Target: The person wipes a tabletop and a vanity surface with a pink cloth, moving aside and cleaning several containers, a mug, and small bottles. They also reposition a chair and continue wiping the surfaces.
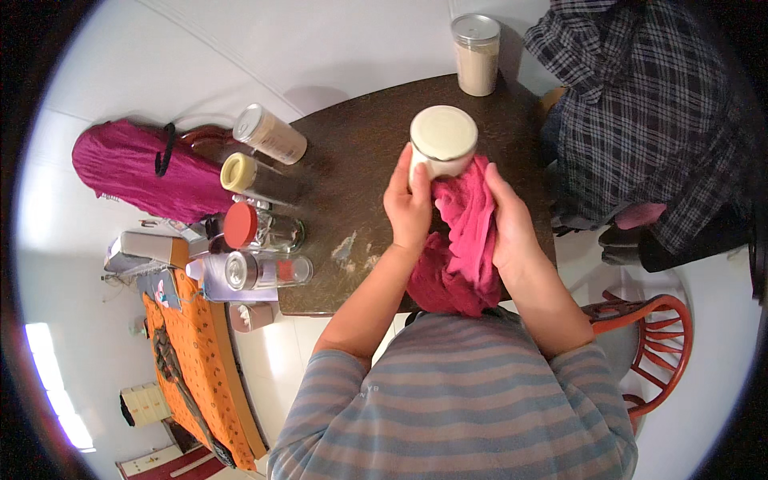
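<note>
My left hand [408,207] grips a jar with a cream lid [444,133] by its side, holding it above the dark wooden table [360,162]. Against the lower right of the jar, my right hand [510,222] holds a bunched pink cloth [468,222]. The cloth's darker end hangs down at the table's near edge, close to my body. Part of the jar's wall is covered by the cloth and my left fingers.
Along the table's left side stand a silver-lidded canister [273,133], a yellow-lidded jar [258,177], a red-lidded glass jar [264,227] and a clear bottle [270,270]. Another filled canister [477,57] stands at the far right corner. A red wooden chair [660,354] is to the right.
</note>
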`<state>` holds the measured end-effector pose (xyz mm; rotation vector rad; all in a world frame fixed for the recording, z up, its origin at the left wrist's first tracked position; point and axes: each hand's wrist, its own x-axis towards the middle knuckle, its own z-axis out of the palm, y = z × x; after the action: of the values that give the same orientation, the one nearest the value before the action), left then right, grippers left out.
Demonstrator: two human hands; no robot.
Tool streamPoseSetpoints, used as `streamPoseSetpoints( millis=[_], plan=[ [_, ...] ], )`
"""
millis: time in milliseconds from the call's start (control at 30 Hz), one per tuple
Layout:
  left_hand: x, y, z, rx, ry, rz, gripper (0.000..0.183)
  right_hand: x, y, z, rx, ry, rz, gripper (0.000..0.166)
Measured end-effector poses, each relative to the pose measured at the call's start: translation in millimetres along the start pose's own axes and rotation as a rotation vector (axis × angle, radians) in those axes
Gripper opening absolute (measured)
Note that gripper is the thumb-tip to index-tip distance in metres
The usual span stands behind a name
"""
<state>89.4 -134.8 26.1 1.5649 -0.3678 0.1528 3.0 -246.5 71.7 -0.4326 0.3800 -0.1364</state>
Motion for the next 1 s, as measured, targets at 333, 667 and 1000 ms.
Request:
streamPoseSetpoints(
  millis=[333,667,1000],
  plan=[
    [58.0,-24.2,78.7,-0.316,-0.117,-0.142,0.040,-31.4,-19.6,-15.3,-0.296,-0.016,-0.228,0.045],
    [71.3,-68.3,118.3,-0.282,-0.096,-0.077,0.042,-29.0,-13.9,-57.1,-0.448,0.141,-0.280,0.044],
    [78.4,-74.2,85.8,0.046,0.006,0.085,0.051,-21.1,-5.4,-57.7,-0.527,0.185,-0.143,0.046]
  ],
)
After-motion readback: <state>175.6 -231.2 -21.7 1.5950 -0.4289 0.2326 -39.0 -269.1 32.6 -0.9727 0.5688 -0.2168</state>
